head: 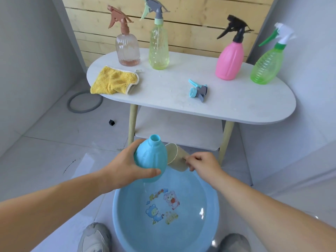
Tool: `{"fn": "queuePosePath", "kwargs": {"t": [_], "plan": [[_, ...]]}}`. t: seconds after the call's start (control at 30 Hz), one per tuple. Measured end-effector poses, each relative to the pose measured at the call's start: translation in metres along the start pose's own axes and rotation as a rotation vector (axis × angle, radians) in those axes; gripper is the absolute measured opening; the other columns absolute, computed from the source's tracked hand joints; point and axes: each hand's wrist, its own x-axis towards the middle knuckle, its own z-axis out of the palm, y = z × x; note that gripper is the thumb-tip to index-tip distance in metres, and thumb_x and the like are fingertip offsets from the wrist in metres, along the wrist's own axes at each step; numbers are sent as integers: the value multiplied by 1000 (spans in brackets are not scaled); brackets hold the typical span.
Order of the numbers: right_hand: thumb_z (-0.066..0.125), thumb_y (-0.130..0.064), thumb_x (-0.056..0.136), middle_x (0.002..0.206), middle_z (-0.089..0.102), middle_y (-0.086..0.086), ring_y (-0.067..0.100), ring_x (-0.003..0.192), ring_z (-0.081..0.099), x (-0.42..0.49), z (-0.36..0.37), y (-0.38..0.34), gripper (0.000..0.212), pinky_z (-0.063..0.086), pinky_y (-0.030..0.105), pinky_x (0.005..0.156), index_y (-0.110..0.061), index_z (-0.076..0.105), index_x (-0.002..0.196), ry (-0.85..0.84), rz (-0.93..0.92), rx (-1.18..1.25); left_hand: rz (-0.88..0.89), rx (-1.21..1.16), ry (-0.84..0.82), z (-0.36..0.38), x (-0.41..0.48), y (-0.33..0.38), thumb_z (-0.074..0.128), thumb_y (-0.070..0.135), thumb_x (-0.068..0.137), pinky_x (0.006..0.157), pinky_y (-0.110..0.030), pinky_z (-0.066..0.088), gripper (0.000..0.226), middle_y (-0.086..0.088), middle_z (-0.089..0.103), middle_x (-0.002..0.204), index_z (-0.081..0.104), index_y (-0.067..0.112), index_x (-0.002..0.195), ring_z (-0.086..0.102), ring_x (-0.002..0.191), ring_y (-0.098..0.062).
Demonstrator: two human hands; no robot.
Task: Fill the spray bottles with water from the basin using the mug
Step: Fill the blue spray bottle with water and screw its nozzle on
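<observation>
- Below both hands, basin (119,213) holds water.
- Left hand (125,167) wraps blue bottle (151,158); neck points up and away.
- Right hand (201,163) pinches mug (177,158), tilted, just right of and below the bottle mouth.
- Beyond, sprayer head (199,90) lies on table (236,100).

You see a bright, evenly lit scene with faint, soft shadows. White glints sit at the right of the basin (123,219). Edges bow outward; detail is slightly soft.

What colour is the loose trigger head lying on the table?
Light blue and grey trigger head, in the head view.
</observation>
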Motion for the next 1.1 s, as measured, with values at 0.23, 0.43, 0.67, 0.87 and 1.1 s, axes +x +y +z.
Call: {"fn": "queuePosePath", "kwargs": {"t": [0.23, 0.43, 0.67, 0.87, 1.1], "plan": [[63, -28, 95, 79, 73, 13, 37, 93, 65, -45, -54, -75, 45, 48, 35, 79, -27, 67, 50, 109, -187, 72, 31, -74, 7, 1, -7, 5, 95, 40, 55, 90, -42, 63, 81, 7, 72, 114, 58, 46, 127, 73, 103, -14], [66, -40, 89, 73, 70, 11, 47, 88, 63, -78, -86, -111, 29, 53, 53, 80, -26, 72, 64, 188, -393, 75, 43, -75, -13, 6, -12, 13, 94, 43, 54, 90, -44, 63, 81, 7, 73, 110, 58, 46, 127, 74, 102, -16], [67, -19, 92, 63, 63, 11, 3, 58, 56, -109, -98, -126, 19, 43, 14, 60, -17, 74, 75, 199, -561, 26, 60, -72, -4, 13, -12, 18, 93, 43, 53, 90, -41, 63, 83, 10, 74, 108, 57, 43, 128, 74, 99, -13], [67, -13, 91, 71, 71, -18, -2, 69, 64, -115, -94, -126, 14, 43, 7, 67, -16, 76, 80, 191, -602, 3, 74, -68, 1, 14, -9, 20, 93, 44, 54, 89, -41, 63, 82, 9, 73, 111, 57, 45, 128, 73, 101, -14], [64, -26, 87, 84, 72, 0, 17, 91, 67, -110, -90, -122, 22, 51, 27, 83, -10, 72, 76, 228, -735, -112, 74, -78, -3, 14, -7, 18, 93, 43, 54, 89, -41, 63, 83, 9, 73, 110, 56, 44, 129, 74, 100, -14]]}}
